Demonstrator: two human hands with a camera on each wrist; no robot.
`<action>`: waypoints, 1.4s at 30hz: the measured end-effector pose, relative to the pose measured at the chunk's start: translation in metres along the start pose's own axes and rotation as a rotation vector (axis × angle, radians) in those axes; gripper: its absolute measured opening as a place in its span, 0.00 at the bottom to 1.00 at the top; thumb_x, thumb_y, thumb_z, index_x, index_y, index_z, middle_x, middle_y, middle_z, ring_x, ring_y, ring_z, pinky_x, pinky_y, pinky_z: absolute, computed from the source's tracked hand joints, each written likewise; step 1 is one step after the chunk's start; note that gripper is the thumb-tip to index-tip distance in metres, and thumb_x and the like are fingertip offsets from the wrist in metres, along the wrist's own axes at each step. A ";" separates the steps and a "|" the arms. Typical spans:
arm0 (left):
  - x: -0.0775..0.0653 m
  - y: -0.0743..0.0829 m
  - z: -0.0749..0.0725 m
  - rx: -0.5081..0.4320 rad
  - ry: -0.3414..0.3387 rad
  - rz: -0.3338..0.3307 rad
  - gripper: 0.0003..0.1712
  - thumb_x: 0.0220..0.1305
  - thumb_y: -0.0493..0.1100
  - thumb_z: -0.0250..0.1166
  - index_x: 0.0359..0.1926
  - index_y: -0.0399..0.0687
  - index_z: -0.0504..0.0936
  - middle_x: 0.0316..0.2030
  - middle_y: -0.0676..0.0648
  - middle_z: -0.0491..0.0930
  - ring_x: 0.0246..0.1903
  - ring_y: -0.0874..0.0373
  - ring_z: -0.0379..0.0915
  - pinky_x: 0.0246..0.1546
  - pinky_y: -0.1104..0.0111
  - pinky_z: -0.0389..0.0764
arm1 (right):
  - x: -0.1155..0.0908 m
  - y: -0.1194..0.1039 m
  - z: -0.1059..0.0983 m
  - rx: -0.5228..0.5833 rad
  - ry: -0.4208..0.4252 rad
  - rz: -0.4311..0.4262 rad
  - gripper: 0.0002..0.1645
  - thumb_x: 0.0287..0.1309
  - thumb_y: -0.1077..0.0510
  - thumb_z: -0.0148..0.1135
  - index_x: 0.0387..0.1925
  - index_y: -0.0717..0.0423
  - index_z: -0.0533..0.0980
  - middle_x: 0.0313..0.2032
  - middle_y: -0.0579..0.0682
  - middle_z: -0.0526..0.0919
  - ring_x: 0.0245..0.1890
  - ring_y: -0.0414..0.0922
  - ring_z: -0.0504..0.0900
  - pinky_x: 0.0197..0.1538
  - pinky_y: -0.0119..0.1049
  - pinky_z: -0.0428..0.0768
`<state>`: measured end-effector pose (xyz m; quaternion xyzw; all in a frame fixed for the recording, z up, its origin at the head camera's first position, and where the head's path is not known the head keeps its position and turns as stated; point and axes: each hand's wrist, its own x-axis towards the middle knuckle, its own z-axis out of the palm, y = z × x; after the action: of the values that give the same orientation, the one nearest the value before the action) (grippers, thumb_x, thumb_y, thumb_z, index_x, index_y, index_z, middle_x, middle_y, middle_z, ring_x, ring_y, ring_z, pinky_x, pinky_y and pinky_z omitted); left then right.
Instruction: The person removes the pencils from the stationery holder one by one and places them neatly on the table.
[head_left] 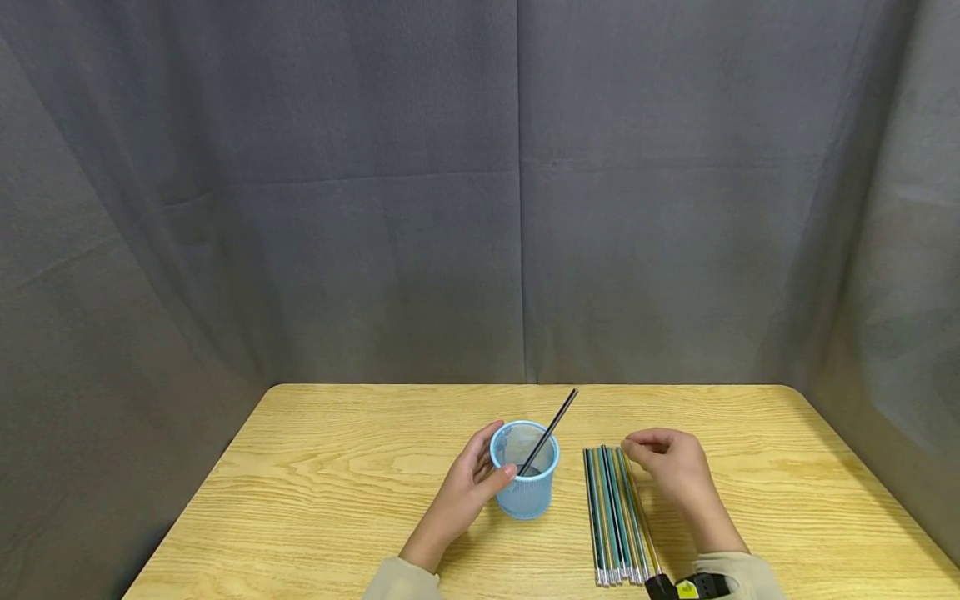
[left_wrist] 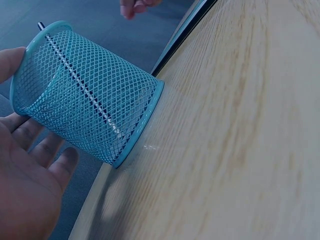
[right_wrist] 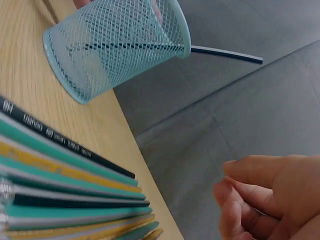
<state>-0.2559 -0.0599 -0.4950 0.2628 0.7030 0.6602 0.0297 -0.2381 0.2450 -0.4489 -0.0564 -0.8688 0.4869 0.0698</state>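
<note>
A light-blue mesh pencil cup (head_left: 525,500) stands upright on the table, with one dark pencil (head_left: 561,415) leaning in it and sticking out past the rim. My left hand (head_left: 467,492) holds the cup from the left, thumb at the near rim and fingers along the far side. To the cup's right lies a row of several pencils (head_left: 617,521) in green, yellow and black, side by side with silvery ends toward me. My right hand (head_left: 671,467) hovers by the row's far right end. Its fingers (right_wrist: 250,172) are loosely bent, thumb near the index finger, with nothing held.
The wooden table (head_left: 315,483) has its far edge just behind the cup. Grey curtains (head_left: 390,250) hang behind and on both sides. A dark band with a yellow label (head_left: 686,588) is on the right wrist, close to the pencils' near ends.
</note>
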 end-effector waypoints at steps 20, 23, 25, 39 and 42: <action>0.001 0.001 0.001 -0.018 0.008 -0.005 0.34 0.71 0.40 0.61 0.74 0.50 0.58 0.69 0.43 0.65 0.70 0.50 0.58 0.70 0.54 0.56 | -0.005 -0.023 0.036 0.153 0.083 -0.134 0.10 0.62 0.59 0.68 0.41 0.61 0.85 0.33 0.52 0.85 0.32 0.42 0.78 0.33 0.30 0.77; 0.001 0.000 0.000 -0.017 0.007 -0.006 0.35 0.71 0.40 0.61 0.74 0.50 0.58 0.69 0.43 0.65 0.70 0.50 0.58 0.71 0.54 0.56 | -0.006 -0.025 0.039 0.152 0.089 -0.135 0.09 0.61 0.59 0.68 0.41 0.61 0.85 0.33 0.51 0.85 0.33 0.42 0.80 0.36 0.30 0.78; 0.001 0.001 0.000 -0.017 0.008 -0.008 0.35 0.71 0.41 0.61 0.74 0.50 0.58 0.69 0.43 0.65 0.70 0.50 0.58 0.71 0.54 0.56 | -0.007 -0.027 0.042 0.154 0.090 -0.147 0.09 0.61 0.60 0.68 0.41 0.61 0.85 0.33 0.51 0.85 0.34 0.42 0.80 0.37 0.30 0.79; 0.001 0.000 0.001 -0.020 -0.001 -0.006 0.35 0.72 0.41 0.60 0.75 0.49 0.57 0.70 0.43 0.63 0.70 0.50 0.57 0.70 0.55 0.57 | -0.012 -0.032 0.057 0.154 0.043 -0.164 0.13 0.64 0.57 0.66 0.48 0.58 0.84 0.39 0.49 0.85 0.39 0.44 0.78 0.39 0.31 0.77; 0.001 0.000 0.001 -0.020 -0.004 -0.003 0.35 0.72 0.42 0.60 0.75 0.49 0.57 0.70 0.43 0.64 0.70 0.50 0.58 0.70 0.55 0.57 | -0.014 -0.034 0.058 0.161 0.035 -0.168 0.14 0.64 0.57 0.66 0.49 0.57 0.83 0.40 0.50 0.85 0.40 0.44 0.78 0.40 0.31 0.77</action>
<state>-0.2562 -0.0589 -0.4946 0.2625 0.6966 0.6668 0.0347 -0.2357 0.1759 -0.4509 0.0140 -0.8273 0.5464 0.1296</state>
